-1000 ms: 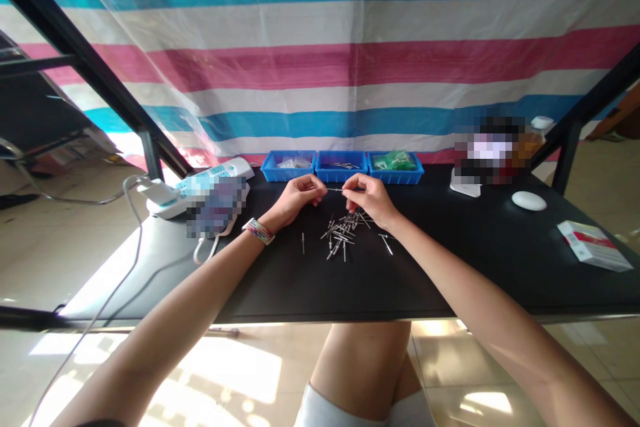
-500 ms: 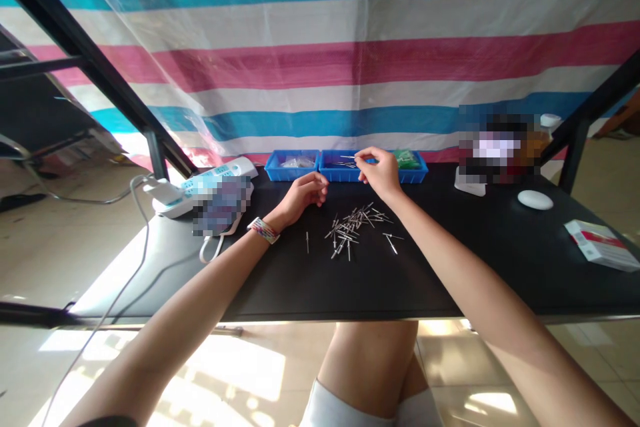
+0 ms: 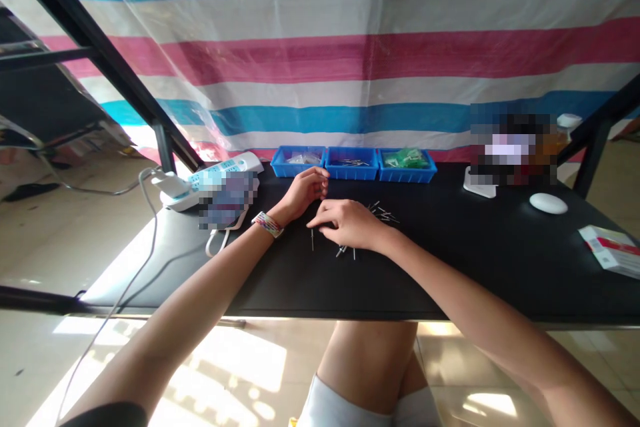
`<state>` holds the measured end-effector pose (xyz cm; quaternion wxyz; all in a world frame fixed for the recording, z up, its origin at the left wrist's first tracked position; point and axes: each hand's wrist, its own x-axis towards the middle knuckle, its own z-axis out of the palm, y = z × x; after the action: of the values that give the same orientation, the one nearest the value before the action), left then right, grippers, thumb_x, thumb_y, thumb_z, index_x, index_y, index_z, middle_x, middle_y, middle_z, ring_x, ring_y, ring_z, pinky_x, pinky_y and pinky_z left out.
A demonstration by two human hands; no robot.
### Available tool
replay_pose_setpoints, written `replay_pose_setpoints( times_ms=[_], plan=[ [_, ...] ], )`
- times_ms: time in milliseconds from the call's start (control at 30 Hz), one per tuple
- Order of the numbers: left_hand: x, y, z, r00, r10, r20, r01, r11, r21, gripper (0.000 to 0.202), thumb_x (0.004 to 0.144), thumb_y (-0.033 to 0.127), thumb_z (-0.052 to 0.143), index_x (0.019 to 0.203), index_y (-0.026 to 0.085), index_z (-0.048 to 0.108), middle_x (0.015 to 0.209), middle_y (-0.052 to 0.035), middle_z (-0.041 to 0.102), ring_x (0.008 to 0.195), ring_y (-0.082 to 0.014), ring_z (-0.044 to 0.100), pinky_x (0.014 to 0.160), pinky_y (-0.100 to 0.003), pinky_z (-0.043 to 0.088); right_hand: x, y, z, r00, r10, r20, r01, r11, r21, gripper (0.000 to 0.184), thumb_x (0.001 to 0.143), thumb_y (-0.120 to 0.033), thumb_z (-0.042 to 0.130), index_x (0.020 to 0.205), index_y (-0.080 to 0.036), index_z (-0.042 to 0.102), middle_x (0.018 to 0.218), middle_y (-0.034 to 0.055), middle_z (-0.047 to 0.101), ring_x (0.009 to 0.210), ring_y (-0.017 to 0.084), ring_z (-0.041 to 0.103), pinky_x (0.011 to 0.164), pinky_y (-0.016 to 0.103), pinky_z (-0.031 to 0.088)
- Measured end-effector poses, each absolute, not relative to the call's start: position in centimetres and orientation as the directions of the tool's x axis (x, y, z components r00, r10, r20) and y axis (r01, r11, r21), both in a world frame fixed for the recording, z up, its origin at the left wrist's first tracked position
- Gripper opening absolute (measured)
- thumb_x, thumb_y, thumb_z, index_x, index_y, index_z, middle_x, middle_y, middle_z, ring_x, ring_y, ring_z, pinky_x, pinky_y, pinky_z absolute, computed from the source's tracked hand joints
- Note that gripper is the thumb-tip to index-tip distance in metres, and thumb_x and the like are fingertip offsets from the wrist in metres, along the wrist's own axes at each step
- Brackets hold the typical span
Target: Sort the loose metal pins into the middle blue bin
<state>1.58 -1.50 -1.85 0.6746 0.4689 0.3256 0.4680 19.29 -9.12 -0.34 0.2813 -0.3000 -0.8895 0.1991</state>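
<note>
My right hand [image 3: 350, 223] reaches across the black tabletop, thumb and index finger a little apart. Its index fingertip is over or against the upper end of a lone blind rivet [image 3: 313, 240]; I cannot tell whether they touch. Beneath and behind that hand lies a pile of blind rivets [image 3: 383, 213], mostly covered by it. My left hand [image 3: 304, 192], with a woven band at the wrist, rests in front of the blue trays, fingers loosely curled and nothing visible in them. Several rivets lie in the middle blue tray [image 3: 351, 175].
The left blue tray [image 3: 283, 170] holds clear plastic bags, the right one [image 3: 407, 177] green pieces. At left are a power strip [image 3: 233, 170] with a cable and a blurred-out device [image 3: 227, 200]. A white oval object [image 3: 549, 203] and a box [image 3: 610, 250] lie at right.
My right hand has come back from the middle tray, where it held a rivet, down and left to the lone rivet. The left hand has barely moved. The view has shifted slightly.
</note>
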Motion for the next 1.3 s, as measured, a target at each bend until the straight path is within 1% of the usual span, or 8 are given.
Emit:
replay_pose_setpoints(
  times_ms=[133, 300, 400, 567, 733, 867, 1133, 1300],
  plan=[
    [1.7, -1.6, -1.8, 0.337, 0.941, -0.015, -0.308, 0.125, 0.943, 0.02, 0.074, 0.02, 0.075, 0.091, 0.017, 0.065, 0.071, 0.0024, 0.059, 0.061, -0.0101, 0.058, 0.058, -0.022, 0.045, 18.4, -9.5, -0.6, -0.716, 0.615, 0.332, 0.492, 0.781, -0.385, 0.025, 0.092, -0.01, 0.072, 0.104, -0.027, 0.085, 0.109, 0.0052, 0.072, 0.094, 0.019, 0.068, 0.079, 0.029, 0.048],
    [1.8, -1.6, -1.7, 0.334, 0.942, -0.013, -0.294, 0.117, 0.949, 0.019, 0.075, 0.021, 0.075, 0.091, 0.016, 0.066, 0.073, 0.0017, 0.061, 0.064, -0.0099, 0.058, 0.06, -0.021, 0.046, 18.9, -9.2, -0.4, -0.717, 0.609, 0.339, 0.495, 0.787, -0.368, 0.011, 0.091, -0.015, 0.074, 0.091, -0.023, 0.081, 0.109, 0.0044, 0.07, 0.085, 0.017, 0.066, 0.07, 0.028, 0.044],
    [1.7, -1.6, -1.7, 0.337, 0.941, -0.008, -0.284, 0.109, 0.952, 0.019, 0.075, 0.023, 0.076, 0.091, 0.016, 0.067, 0.074, 0.0017, 0.061, 0.063, -0.01, 0.059, 0.06, -0.021, 0.047, 19.9, -8.4, -0.4, -0.665, 0.639, 0.385, 0.479, 0.761, -0.437, 0.013, 0.09, -0.011, 0.07, 0.09, -0.022, 0.078, 0.104, 0.0036, 0.071, 0.08, 0.016, 0.064, 0.07, 0.027, 0.042],
    [2.0, -2.0, -1.5, 0.418, 0.908, 0.014, -0.16, 0.059, 0.985, 0.024, 0.081, 0.038, 0.075, 0.086, 0.015, 0.067, 0.07, 0.0002, 0.06, 0.055, -0.01, 0.054, 0.05, -0.021, 0.04, 22.4, -5.7, -0.8, -0.437, 0.764, 0.475, 0.332, 0.627, -0.704, 0.007, 0.086, -0.015, 0.071, 0.087, -0.019, 0.077, 0.085, 0.001, 0.071, 0.062, 0.011, 0.054, 0.063, 0.026, 0.042],
    [2.3, -2.4, -1.4, 0.45, 0.893, 0.023, -0.018, -0.016, 1.0, 0.033, 0.085, 0.047, 0.072, 0.078, 0.015, 0.068, 0.066, -0.0023, 0.059, 0.052, -0.0102, 0.05, 0.046, -0.022, 0.032, 23.7, -4.4, -1.3, -0.219, 0.897, 0.383, 0.199, 0.425, -0.883, 0.009, 0.082, -0.028, 0.073, 0.084, -0.02, 0.075, 0.079, 0.0011, 0.072, 0.057, 0.013, 0.057, 0.055, 0.025, 0.043],
    [2.2, -2.3, -1.5, 0.455, 0.89, 0.017, -0.009, -0.015, 1.0, 0.036, 0.086, 0.049, 0.071, 0.074, 0.016, 0.066, 0.063, -0.002, 0.057, 0.052, -0.0111, 0.049, 0.048, -0.023, 0.034, 23.7, -4.3, -1.7, -0.165, 0.913, 0.374, 0.143, 0.398, -0.906, 0.011, 0.078, -0.03, 0.076, 0.082, -0.02, 0.073, 0.081, 0.0022, 0.072, 0.061, 0.014, 0.061, 0.055, 0.026, 0.047],
    [1.9, -1.8, -1.8, 0.464, 0.886, 0.024, -0.098, 0.024, 0.995, 0.034, 0.087, 0.047, 0.069, 0.074, 0.016, 0.066, 0.062, -0.0027, 0.058, 0.053, -0.0129, 0.051, 0.049, -0.025, 0.039, 23.8, -4.3, -1.5, -0.147, 0.91, 0.388, 0.161, 0.409, -0.898, 0.012, 0.076, -0.03, 0.077, 0.08, -0.02, 0.075, 0.076, 0.0022, 0.072, 0.059, 0.014, 0.057, 0.053, 0.025, 0.042],
    [2.0, -1.9, -1.9, 0.418, 0.908, 0.034, -0.099, 0.008, 0.995, 0.028, 0.083, 0.04, 0.078, 0.075, 0.016, 0.065, 0.066, -0.0005, 0.057, 0.055, -0.011, 0.052, 0.051, -0.023, 0.041, 23.6, -4.5, -1.4, -0.146, 0.892, 0.427, 0.167, 0.448, -0.878, 0.01, 0.077, -0.029, 0.076, 0.079, -0.02, 0.075, 0.076, 0.0023, 0.072, 0.06, 0.013, 0.057, 0.053, 0.025, 0.041]
  ],
)
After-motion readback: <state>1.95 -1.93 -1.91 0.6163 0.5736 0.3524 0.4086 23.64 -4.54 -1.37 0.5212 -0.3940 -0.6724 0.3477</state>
